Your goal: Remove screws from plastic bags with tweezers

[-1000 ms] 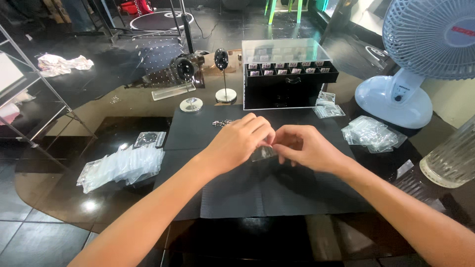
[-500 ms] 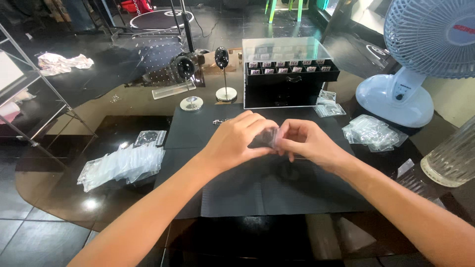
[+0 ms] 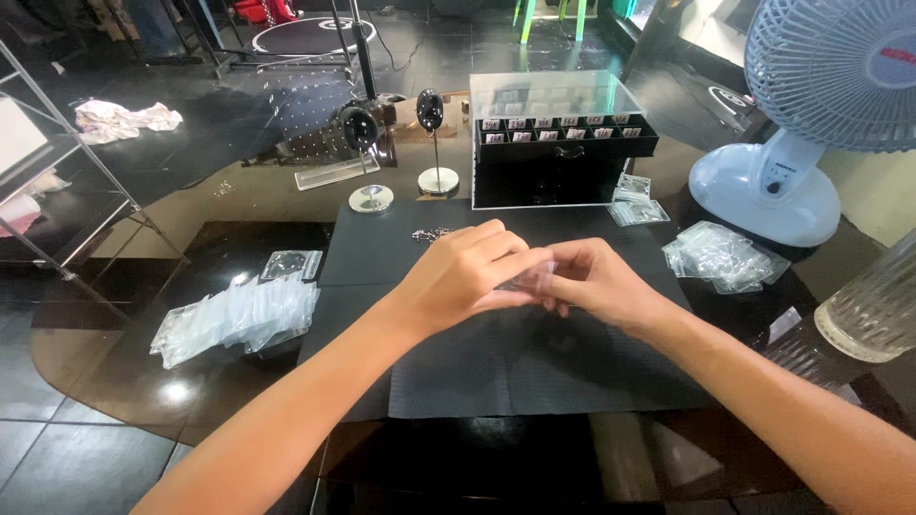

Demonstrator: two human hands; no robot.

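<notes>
We cannot tell what the small clear thing is, since the fingers of our left hand and those of our right hand cover most of it. The fan at the table's right edge is cut off by the picture's top and right side, as is the ribbed glass jar. The small chain on the black mat is too small to make out. Tags in the black box are too tiny to tell apart.

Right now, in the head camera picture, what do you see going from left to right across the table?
Pile of clear plastic bags → left hand → right hand → second heap of small clear bags → white desk fan → ribbed glass jar.
</notes>
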